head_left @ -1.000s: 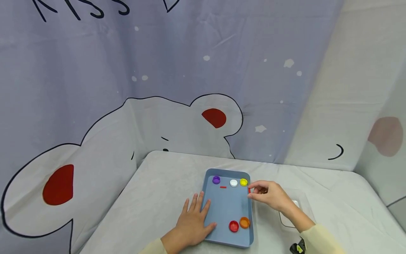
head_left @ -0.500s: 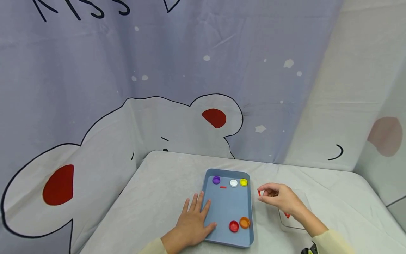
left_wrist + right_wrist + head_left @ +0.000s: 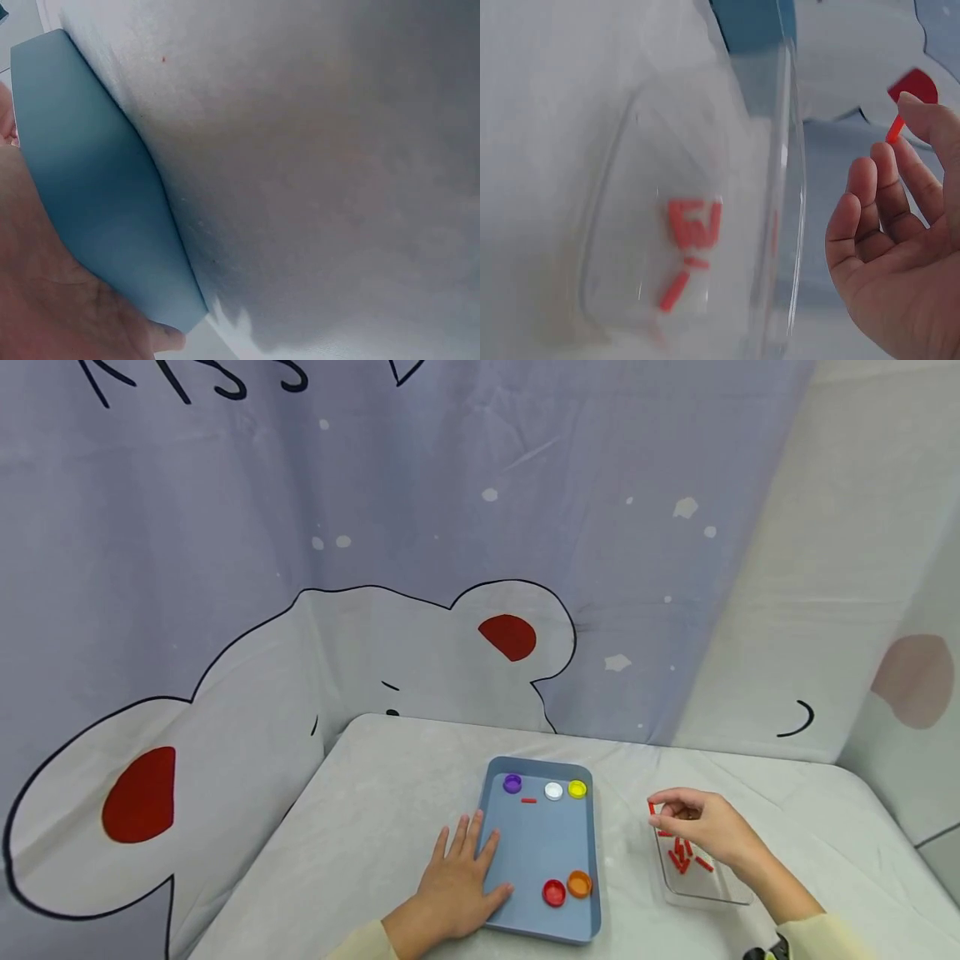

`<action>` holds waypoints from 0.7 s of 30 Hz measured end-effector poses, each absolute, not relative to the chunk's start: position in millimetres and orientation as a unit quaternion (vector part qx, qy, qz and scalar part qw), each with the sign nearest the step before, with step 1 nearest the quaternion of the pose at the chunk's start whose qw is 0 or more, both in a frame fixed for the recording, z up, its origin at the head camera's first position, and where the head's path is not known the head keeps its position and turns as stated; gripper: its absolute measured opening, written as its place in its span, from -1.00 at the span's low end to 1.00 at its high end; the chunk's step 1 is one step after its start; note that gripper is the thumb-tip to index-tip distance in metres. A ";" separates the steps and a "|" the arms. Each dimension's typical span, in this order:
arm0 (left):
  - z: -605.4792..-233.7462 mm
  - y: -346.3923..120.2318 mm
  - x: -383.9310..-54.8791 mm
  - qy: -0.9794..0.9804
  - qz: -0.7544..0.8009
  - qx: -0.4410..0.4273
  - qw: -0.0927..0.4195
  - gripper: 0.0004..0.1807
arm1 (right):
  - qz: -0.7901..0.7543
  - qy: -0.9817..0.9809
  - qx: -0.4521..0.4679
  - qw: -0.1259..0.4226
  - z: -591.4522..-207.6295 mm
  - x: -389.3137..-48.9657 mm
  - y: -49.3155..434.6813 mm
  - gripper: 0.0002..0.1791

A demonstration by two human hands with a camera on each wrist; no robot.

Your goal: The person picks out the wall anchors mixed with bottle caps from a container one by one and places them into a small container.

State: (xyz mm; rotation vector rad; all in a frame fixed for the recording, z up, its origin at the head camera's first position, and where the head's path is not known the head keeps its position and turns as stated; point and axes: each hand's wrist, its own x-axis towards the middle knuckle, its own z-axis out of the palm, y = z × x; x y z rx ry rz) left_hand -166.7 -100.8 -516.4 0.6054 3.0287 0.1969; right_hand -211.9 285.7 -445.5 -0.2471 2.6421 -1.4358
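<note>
Between thumb and index finger, my right hand [image 3: 708, 827] pinches a small red stick [image 3: 895, 129], held upright at the far left side of a clear plastic box [image 3: 708, 897]. Several more red sticks [image 3: 680, 856] lie loose inside that box. My left hand [image 3: 457, 889] rests with spread fingers on the left edge of a blue-grey tray [image 3: 536, 852]; the left wrist view shows the tray's outer wall [image 3: 97, 172] beside the palm. One red stick [image 3: 528, 801] lies flat near the tray's far end.
Small round caps sit in the tray: purple [image 3: 512, 783], white [image 3: 553, 791] and yellow [image 3: 577, 789] at the far end, red [image 3: 554, 893] and orange [image 3: 579, 884] at the near end. A white cloth [image 3: 405, 777] covers the table. A printed curtain [image 3: 420, 485] hangs behind.
My right hand has moved right, from the tray's right edge to over the clear box, with the red stick still pinched. The left hand has stayed in place.
</note>
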 end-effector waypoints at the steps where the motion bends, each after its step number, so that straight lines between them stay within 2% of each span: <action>1: -514.7 -100.4 -165.9 0.978 0.064 0.195 0.026 -0.13 | -0.474 0.875 -0.080 0.060 -445.0 -211.3 289.9 -0.47; 8: -504.6 -98.4 -161.0 0.979 0.068 0.189 0.042 -0.13 | -0.456 0.885 -0.080 0.048 -444.8 -208.1 318.1 -0.51; 21: -509.0 -100.3 -163.1 0.976 0.075 0.202 0.023 -0.14 | -0.457 0.885 -0.069 0.054 -455.2 -208.5 346.5 -0.50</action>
